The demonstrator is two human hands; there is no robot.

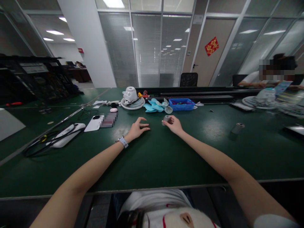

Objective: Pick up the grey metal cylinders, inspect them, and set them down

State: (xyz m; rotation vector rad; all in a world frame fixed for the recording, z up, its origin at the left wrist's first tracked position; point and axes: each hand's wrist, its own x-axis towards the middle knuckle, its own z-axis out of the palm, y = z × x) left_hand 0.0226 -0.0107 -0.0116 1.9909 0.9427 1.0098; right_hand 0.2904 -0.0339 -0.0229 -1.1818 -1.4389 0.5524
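My right hand (174,125) is closed on a small grey cylinder (166,119), standing about upright at the table's middle. The fingers hide part of it, and its exact kind is too small to tell. To its left, my left hand (138,128) rests on the table with fingers apart and nothing in them. A watch (123,141) is on the left wrist. Beyond the hands lie light-blue fan blades (153,105) and a clear-looking fan blade (168,108). A similar grey cylinder (238,128) stands off to the right.
A blue basket (181,106) and a white fan (130,98) sit at the back. Phones (93,123), a white power strip (67,135) and black cable (29,151) lie left. A person (253,77) sits far right behind fan parts (256,102). The green table's front edge (152,189) is near me.
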